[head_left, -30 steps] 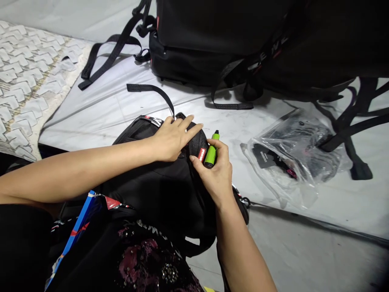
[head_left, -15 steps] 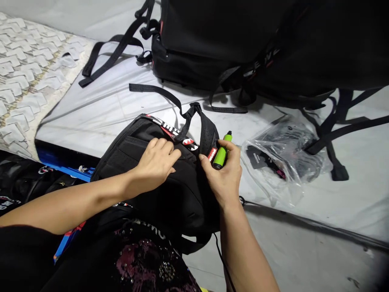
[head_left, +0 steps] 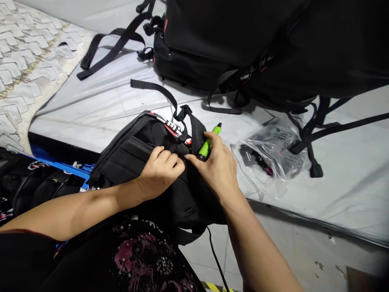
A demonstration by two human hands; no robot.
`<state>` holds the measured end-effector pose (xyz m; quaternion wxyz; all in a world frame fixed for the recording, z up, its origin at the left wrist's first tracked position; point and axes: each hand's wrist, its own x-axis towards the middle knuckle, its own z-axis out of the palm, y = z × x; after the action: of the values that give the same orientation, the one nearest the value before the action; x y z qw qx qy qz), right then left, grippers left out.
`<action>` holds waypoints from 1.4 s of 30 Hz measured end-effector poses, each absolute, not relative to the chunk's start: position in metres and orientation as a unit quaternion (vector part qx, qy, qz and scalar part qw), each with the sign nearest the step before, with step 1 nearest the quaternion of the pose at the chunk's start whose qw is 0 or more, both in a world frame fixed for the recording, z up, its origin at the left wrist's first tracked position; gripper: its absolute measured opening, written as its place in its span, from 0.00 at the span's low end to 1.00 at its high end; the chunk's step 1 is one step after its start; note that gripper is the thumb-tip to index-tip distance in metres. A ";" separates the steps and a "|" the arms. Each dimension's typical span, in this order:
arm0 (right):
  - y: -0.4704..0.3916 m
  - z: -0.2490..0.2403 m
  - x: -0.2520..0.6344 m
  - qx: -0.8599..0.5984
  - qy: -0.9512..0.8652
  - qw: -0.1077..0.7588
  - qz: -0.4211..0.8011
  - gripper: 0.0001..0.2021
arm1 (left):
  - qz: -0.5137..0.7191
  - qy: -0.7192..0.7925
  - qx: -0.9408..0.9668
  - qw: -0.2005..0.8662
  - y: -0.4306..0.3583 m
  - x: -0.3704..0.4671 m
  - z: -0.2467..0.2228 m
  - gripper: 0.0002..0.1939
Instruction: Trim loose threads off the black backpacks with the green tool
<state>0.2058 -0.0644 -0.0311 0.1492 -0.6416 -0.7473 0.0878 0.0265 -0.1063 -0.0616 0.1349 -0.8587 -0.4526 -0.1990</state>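
A black backpack [head_left: 188, 194] lies at the table's near edge against my body, a strap with white lettering and a shark-mouth print on it. My left hand [head_left: 164, 170] is closed, its fingers curled and pinching the black fabric near the middle of the bag. My right hand [head_left: 217, 166] holds a small green lighter-like tool with a black tip [head_left: 209, 142], tucked between thumb and fingers. The right thumb reaches to the fabric close beside the left fingers. What exactly the fingertips pinch is hidden.
Large black bags [head_left: 212, 40] with loose straps stand at the back of the white-covered table [head_left: 100, 109]. A clear plastic bag [head_left: 270, 158] with a dark tagged item lies to the right. Rows of white chevron pieces [head_left: 24, 69] are at upper left, dark bags [head_left: 36, 182] below.
My right hand has shifted left with the green tool, and its thumb now meets the fabric beside my left hand. My left hand has moved slightly lower. The view has shifted a little.
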 end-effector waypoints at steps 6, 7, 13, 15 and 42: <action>-0.050 -0.014 0.173 -0.612 -0.789 -0.041 0.028 0.30 | -0.183 -0.451 -0.865 0.124 -0.107 0.025 -0.064 0.09; -0.048 -0.013 0.170 -0.609 -0.790 -0.061 0.029 0.28 | -0.181 -0.451 -0.866 0.121 -0.106 0.025 -0.064 0.09; -0.032 -0.010 0.191 -0.613 -0.778 -0.103 0.094 0.28 | -0.175 -0.449 -0.868 0.119 -0.106 0.022 -0.064 0.10; -0.028 -0.009 0.204 -0.643 -0.745 -0.086 0.154 0.31 | -0.175 -0.450 -0.867 0.123 -0.106 0.023 -0.064 0.10; -0.035 -0.012 0.189 -0.660 -0.725 -0.015 0.195 0.33 | -0.188 -0.447 -0.866 0.121 -0.103 0.025 -0.063 0.08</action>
<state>0.1895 -0.0350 -0.0118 -0.0147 -0.6600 -0.7253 0.1954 0.0254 -0.1028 -0.0626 0.1212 -0.8660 -0.4473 -0.1878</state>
